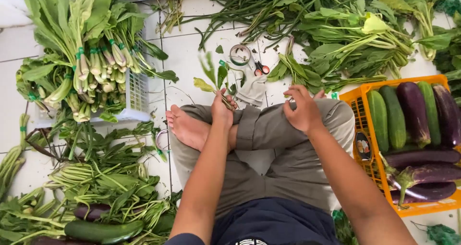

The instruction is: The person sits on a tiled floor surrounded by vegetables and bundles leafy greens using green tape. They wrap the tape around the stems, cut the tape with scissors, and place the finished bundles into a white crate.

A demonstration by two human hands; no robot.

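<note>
Head view, looking down on crossed legs in olive trousers [269,144], bare foot [188,128] resting on tiled floor [187,57]. Left hand [222,111] clenched around the stems of a small sprig of leafy greens [213,79] — leaves held upright above the left knee, blurred. Right hand [303,111] released, fingers spread, palm down on the right knee, grasping nothing. Just beyond the knees: roll of clear tape [240,55], small red-handled scissors [261,68], pale cloth [252,89], all lying on the floor near the sprig. Upper left: white plastic basket [137,93] heaped with bundled leafy greens [84,57], stems tied with green bands. Lower left: loose greens [105,177] strewn on the floor, a dark green cucumber [103,230] and a purple eggplant [93,210] lying among them. Top and upper right: long-stemmed greens [345,29] spread in a broad pile. Right edge: orange plastic crate [365,93] just beside the right knee — cucumbers [389,117] and purple eggplants [418,110] side by side inside, further eggplants lying crosswise at the near end.
</note>
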